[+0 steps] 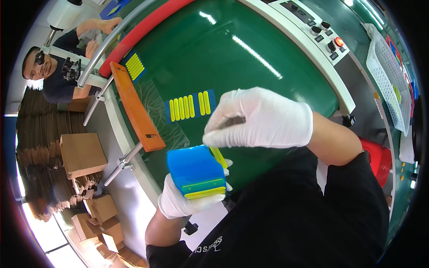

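Observation:
My left hand (190,206), in a white glove, is wrapped round a glossy, bent blue sheet (192,165). A yellow strip (205,193) lies along the sheet's lower edge, with a greener strip (203,184) just above it. My right hand (261,119), gloved in white too, pinches the upper end of another yellow strip (218,157) at the sheet's right side. That strip slants down toward my left fingertips. Beyond my hands, a blue card (195,107) with several yellow strips in two groups rests on the green belt (196,58).
An orange bar (136,107) borders the belt's left side, with clear film (158,105) beside it. Another card of yellow strips (134,67) lies farther off. A control panel (319,33) and a white basket (388,80) are at right. A person (62,76) works across at left, near cardboard boxes (82,154).

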`<state>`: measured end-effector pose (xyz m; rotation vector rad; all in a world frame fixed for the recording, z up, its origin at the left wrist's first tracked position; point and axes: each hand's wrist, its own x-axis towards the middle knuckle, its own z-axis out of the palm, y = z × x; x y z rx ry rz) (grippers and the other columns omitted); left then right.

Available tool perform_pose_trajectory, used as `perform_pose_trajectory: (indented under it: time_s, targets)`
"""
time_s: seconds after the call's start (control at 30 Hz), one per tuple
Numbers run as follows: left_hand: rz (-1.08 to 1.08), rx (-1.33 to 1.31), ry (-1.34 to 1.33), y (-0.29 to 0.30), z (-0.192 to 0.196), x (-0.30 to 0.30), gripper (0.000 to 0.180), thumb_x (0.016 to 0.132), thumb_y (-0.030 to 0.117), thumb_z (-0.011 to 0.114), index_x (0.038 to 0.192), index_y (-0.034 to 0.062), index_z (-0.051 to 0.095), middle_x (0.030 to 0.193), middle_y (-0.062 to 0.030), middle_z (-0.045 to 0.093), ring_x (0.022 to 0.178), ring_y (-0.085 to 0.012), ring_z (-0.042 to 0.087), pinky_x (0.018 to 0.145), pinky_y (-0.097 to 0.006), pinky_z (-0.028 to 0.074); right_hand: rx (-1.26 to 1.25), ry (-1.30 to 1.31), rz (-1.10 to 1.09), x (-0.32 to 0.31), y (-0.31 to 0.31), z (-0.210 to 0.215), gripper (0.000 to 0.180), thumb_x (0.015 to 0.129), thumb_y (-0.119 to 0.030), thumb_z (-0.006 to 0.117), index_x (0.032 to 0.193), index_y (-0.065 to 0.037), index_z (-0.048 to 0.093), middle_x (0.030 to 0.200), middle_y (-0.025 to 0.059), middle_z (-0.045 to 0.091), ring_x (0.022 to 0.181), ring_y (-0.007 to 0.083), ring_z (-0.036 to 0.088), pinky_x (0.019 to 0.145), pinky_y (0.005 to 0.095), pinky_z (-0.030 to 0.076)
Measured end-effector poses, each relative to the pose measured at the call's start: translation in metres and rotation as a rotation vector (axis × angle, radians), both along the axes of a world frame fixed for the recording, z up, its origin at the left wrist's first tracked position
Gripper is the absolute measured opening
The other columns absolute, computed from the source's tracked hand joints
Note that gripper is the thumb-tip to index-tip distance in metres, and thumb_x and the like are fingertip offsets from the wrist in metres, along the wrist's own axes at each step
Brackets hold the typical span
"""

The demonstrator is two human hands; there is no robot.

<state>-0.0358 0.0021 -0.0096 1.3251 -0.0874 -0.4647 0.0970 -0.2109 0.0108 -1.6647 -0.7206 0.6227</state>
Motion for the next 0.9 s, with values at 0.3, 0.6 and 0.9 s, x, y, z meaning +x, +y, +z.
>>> perform_pose_trajectory:
  time_s: [0.3,0.6,0.9]
  targets:
    - [-0.016,0.288,-0.020,-0.005,0.002,-0.005,0.068,0.066,-0.003,0.080,0.126,-0.0018,0.049,0.115,-0.0177,0.063,0.098,-0.0235,0.066,0.084,-0.036,0.055,-0.395,-0.033,0.229,0.009,0.008,0.013,0.021,0.084,-0.024,0.072,0.089,-0.004,0.068,0.083,0.0087,0.062,0.077,0.0190,0.062,0.070,0.0297,0.049]
    - [0.006,0.381,0.012,-0.006,0.009,0.002,0.051,0.069,0.006,0.080,0.116,0.0026,0.059,0.105,-0.0075,0.069,0.095,-0.0155,0.066,0.085,-0.030,0.052,-0.309,0.018,0.304,0.017,0.013,0.003,0.022,0.086,-0.018,0.069,0.101,-0.003,0.066,0.081,0.0067,0.063,0.073,0.0168,0.061,0.068,0.0296,0.049]
    - [-0.068,0.336,-0.032,0.000,0.001,0.001,0.040,0.073,0.022,0.077,0.105,0.0030,0.062,0.090,-0.0094,0.068,0.080,-0.0224,0.068,0.076,-0.031,0.053,-0.181,0.340,0.427,0.027,0.014,-0.009,0.017,0.088,-0.014,0.068,0.102,-0.003,0.067,0.089,0.0035,0.066,0.083,0.0107,0.061,0.078,0.0249,0.049]
